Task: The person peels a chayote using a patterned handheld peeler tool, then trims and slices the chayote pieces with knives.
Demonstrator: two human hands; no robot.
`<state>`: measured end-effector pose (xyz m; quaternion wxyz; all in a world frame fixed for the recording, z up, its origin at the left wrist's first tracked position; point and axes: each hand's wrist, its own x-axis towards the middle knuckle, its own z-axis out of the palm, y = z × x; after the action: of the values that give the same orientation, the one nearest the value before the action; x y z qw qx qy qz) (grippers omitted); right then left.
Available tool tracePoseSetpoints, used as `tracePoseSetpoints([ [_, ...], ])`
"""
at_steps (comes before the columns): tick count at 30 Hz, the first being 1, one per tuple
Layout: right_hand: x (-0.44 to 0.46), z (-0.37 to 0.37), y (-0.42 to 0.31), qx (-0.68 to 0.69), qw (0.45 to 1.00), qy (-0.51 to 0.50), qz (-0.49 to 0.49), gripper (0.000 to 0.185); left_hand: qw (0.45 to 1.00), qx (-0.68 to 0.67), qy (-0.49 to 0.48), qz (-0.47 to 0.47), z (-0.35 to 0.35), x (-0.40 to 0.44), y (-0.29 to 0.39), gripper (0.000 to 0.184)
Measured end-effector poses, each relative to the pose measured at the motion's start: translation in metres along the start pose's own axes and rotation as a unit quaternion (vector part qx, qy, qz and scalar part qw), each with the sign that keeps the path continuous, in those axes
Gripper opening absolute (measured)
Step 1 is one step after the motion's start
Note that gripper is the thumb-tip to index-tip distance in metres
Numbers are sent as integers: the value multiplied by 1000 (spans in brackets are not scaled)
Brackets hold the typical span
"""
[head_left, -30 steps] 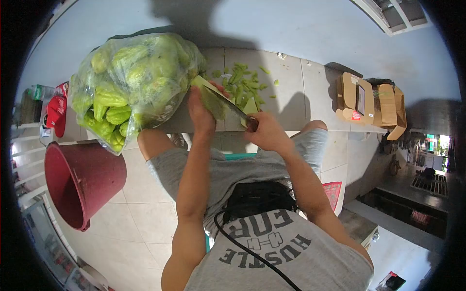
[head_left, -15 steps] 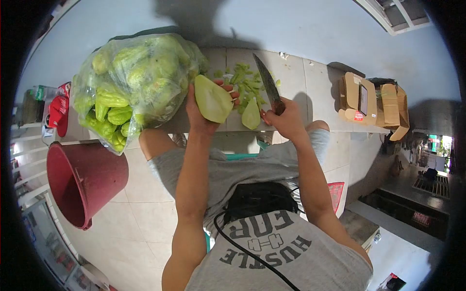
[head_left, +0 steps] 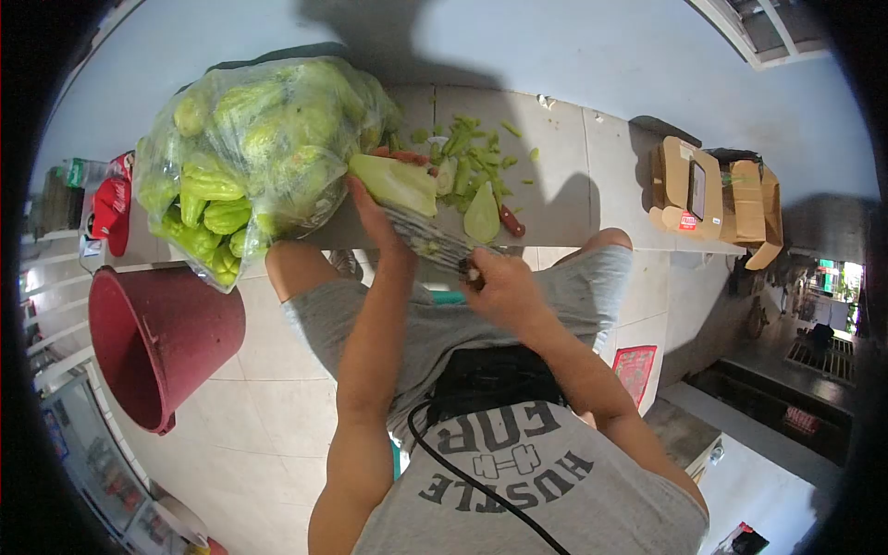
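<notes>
Nearest, a grey T-shirt with dark lettering (head_left: 504, 462) is covering the person's torso. Beyond it, the right hand (head_left: 507, 291) is clamping the handle of a long grey knife (head_left: 430, 242), its blade blurring. The left hand (head_left: 373, 217) is gripping a pale green, cut vegetable (head_left: 393, 182), its faces looking smooth and flat, over a pale tiled bench (head_left: 555, 222) near the front edge; whether the blade is touching it, I cannot tell. A clear plastic bag of ridged green vegetables (head_left: 277, 139) is bulging just to the left. To the right, a pear-shaped pale green piece (head_left: 482, 215) is lying beside a red-brown handle (head_left: 511, 222), slender green strips (head_left: 476, 162) scattering behind. Tiles are stretching rightward to open brown cardboard boxes (head_left: 710, 199); behind, a smooth pale wall (head_left: 573, 46) is rising.
</notes>
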<state>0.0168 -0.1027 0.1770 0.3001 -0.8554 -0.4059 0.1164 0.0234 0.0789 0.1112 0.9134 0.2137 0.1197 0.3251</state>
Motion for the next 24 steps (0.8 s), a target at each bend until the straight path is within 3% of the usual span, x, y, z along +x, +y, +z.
tracePoseSetpoints([
  [3, 2, 5, -14, 13, 1000, -13, 19, 22, 994, -91, -62, 28, -6, -1, -2, 57],
  [6, 5, 7, -16, 3, 1000, 5, 16, 20, 993, -66, -75, 56, -7, -4, -3, 57],
  [24, 10, 17, -14, 5, 999, -11, 31, 21, 994, -78, -74, 24, -9, -5, 2, 51],
])
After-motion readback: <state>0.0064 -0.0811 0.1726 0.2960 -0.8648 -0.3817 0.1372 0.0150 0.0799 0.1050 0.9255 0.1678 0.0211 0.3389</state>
